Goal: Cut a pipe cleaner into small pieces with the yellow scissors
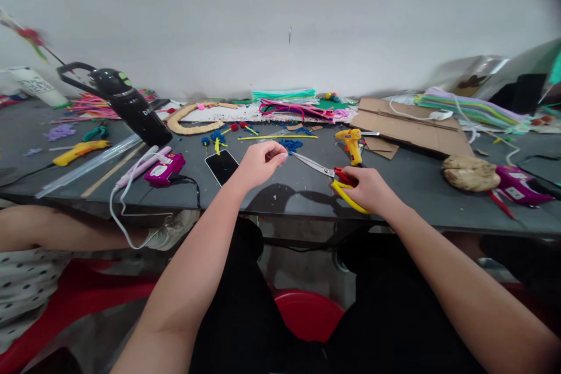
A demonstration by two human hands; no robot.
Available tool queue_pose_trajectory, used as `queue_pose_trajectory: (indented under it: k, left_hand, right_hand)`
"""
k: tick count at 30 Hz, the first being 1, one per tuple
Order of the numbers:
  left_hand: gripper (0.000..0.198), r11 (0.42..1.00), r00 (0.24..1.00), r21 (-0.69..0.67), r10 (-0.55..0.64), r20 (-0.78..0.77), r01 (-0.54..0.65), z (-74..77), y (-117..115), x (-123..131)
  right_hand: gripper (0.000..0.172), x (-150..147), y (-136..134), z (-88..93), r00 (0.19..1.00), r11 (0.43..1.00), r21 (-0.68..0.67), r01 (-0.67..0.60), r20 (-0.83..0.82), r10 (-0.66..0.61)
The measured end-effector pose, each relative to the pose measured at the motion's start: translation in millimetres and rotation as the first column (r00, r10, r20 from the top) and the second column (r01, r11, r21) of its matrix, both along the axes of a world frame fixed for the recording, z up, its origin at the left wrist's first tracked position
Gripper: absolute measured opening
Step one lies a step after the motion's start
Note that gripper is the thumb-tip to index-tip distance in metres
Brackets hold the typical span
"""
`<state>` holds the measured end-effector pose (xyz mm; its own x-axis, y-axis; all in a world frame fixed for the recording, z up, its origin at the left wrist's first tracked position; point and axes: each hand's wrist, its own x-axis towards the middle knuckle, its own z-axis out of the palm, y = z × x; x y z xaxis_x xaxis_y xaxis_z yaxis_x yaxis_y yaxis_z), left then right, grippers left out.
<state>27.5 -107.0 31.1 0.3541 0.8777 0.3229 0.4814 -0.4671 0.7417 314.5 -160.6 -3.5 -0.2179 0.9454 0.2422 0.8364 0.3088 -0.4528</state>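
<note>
L hand (263, 162): thumb + fingertips pressed tog.; can't tell what, if anything, is betw. them. R hand (368, 187) wrapped round red/yellow plastic handles of scissors (315, 165), held above matte grey tabletop (438, 204), tapered shiny metal blades pointing at L fingertips. Beyond: fuzzy blue clippings (291, 145), thin straight yellow pipe cleaner (277, 137), yellow hot glue gun (350, 145), flat brown corrugated cardboard (412, 125). Nr L forearm: slim rect. smartphone (222, 167), dark glossy screen. Cylindrical blk bottle (131, 108): white lettering starts "D", rest unclear.
</note>
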Motion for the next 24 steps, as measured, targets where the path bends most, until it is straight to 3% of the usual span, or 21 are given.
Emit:
queue_pose_trajectory:
  k: [24]
  left_hand:
    - [0.019, 1.0, 1.0, -0.029, -0.005, 0.03, 0.006, 0.4, -0.1, 1.3]
  right_hand:
    - [0.024, 0.9, 2.2, -2.3, 1.0, 1.0, -0.007, 0.014, 0.004, -0.014]
